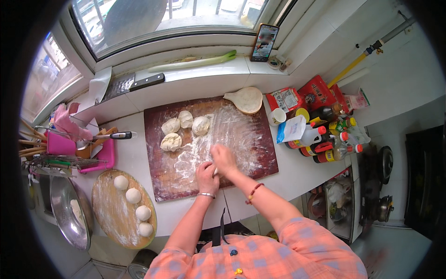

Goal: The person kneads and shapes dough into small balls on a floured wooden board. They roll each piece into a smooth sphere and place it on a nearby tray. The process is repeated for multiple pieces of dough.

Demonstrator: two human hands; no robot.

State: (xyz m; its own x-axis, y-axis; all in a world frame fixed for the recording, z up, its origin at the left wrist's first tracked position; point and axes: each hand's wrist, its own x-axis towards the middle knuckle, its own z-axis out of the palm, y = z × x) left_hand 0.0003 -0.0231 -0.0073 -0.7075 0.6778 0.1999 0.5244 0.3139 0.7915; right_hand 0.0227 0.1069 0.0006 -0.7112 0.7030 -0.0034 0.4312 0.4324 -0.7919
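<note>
Both hands work at the front middle of a floured dark red wooden board. My left hand is curled round a pale piece, likely dough, mostly hidden by the fingers. Close beside it, my right hand is slightly blurred, with fingers bent; whether it grips the piece does not show. Several rough dough lumps rest at the board's upper left. Several smooth dough balls lie along the right side of a round floured wooden board, left of the large board.
A cleaver and a leek lie on the sill, beside a propped phone. A gourd-shaped piece sits at the board's back right corner. Bottles and red packets crowd the right. A metal bowl and pink rack stand left.
</note>
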